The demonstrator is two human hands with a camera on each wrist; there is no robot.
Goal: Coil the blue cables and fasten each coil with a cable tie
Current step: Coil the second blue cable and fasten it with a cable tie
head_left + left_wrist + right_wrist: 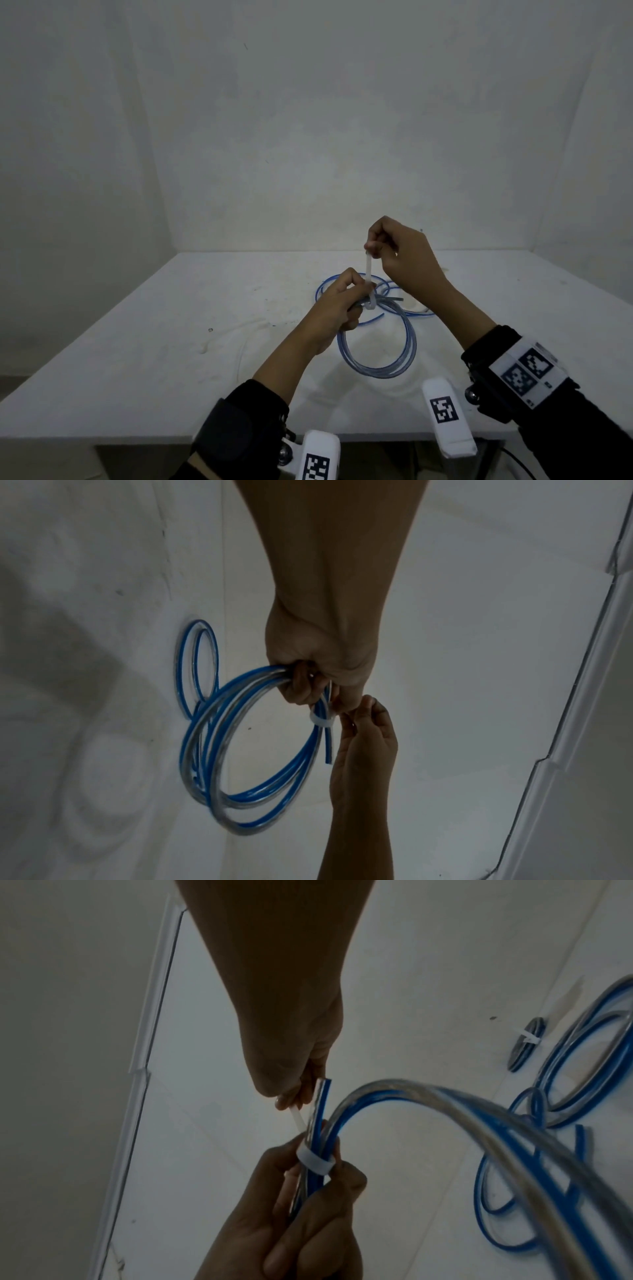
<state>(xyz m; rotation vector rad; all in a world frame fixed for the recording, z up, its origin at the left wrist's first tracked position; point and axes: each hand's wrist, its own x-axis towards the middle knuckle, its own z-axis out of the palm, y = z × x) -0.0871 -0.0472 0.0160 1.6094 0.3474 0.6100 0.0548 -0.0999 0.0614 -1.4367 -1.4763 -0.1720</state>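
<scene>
My left hand (pixel 354 301) grips a coil of blue and clear cable (pixel 376 346) at its top and holds it above the white table (pixel 154 359). A white cable tie (pixel 369 274) loops round the bunched strands right next to that grip. My right hand (pixel 373 247) pinches the tie's tail and holds it straight up, higher than the coil. The right wrist view shows the tie loop (pixel 315 1161) round the strands, with one cut cable end sticking up beside the tail. In the left wrist view the coil (pixel 212 750) hangs from my left hand (pixel 308 685).
More blue cable (pixel 582 1064) lies in loose loops on the table behind the hands. A small dark coil (pixel 527 1045) with a white tie on it lies farther off. Plain walls close the table in at the back and both sides.
</scene>
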